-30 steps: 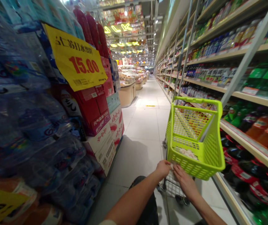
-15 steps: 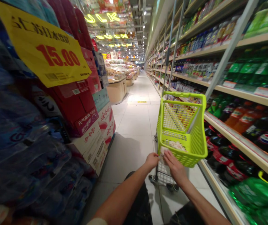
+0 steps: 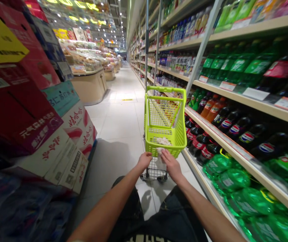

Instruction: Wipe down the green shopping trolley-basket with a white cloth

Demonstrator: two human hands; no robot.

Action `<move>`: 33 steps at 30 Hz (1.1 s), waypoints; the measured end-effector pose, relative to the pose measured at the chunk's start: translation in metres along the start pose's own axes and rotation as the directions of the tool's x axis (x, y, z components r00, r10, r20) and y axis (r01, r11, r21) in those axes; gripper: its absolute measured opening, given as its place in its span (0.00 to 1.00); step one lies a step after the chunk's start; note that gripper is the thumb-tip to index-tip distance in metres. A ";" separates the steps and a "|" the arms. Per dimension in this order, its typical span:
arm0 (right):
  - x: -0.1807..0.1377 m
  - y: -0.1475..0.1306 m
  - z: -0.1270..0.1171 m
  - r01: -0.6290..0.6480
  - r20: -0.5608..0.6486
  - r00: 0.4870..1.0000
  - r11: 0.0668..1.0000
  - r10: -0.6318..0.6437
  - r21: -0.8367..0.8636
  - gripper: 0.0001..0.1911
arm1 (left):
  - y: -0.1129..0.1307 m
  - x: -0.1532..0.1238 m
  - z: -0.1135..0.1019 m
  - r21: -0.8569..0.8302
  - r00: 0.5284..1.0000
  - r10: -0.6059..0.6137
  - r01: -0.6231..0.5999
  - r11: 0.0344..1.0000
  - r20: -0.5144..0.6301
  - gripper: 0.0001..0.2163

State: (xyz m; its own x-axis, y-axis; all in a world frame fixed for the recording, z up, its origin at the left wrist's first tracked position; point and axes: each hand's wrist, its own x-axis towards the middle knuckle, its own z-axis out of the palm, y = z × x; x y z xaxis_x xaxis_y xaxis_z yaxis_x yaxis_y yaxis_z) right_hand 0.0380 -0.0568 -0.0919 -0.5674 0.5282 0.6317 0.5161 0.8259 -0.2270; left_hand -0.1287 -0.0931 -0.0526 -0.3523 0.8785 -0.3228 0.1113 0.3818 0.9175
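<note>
A lime-green basket cart (image 3: 178,134) stands in a supermarket aisle just ahead of me, on a small wheeled wire frame (image 3: 154,173). My left hand (image 3: 144,160) is closed on the cart's near edge at the left. My right hand (image 3: 170,163) is closed on the same edge at the right, with a bit of white material (image 3: 159,152) by its fingertips. A pale bagged item (image 3: 162,141) lies on the basket's floor. The handle under both hands is hidden.
Shelves of soft-drink bottles (image 3: 234,124) run along the right, close to the cart. Stacked red and white cartons (image 3: 45,131) line the left. A curved display counter (image 3: 90,85) stands further up on the left. The tiled aisle (image 3: 120,117) runs on ahead.
The cart and I have moved forward along the aisle; the water packs and the yellow price sign slid off to the left. Both hands kept their hold on the cart.
</note>
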 end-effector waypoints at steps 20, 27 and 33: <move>0.037 -0.015 -0.035 -0.235 -0.206 0.948 0.970 0.244 0.067 0.26 | 0.052 -0.025 0.006 -0.049 0.946 0.225 -0.220 0.974 0.233 0.15; 0.042 0.020 -0.034 -0.308 -0.185 0.945 0.925 0.270 -0.222 0.23 | 0.045 -0.007 -0.014 0.673 0.861 0.483 -0.453 0.585 0.160 0.26; 0.046 -0.003 0.000 -0.123 -0.078 0.991 0.973 0.110 -0.196 0.26 | 0.027 -0.008 -0.010 0.887 0.831 0.492 -0.407 0.218 0.260 0.28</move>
State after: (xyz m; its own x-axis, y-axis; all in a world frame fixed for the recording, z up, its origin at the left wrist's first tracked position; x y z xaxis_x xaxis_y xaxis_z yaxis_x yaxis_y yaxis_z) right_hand 0.0103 -0.0352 -0.0621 -0.4560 0.5987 0.6586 0.6978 0.6998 -0.1530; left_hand -0.1319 -0.0925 -0.0234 0.0036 0.9925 0.1224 0.9919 -0.0191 0.1252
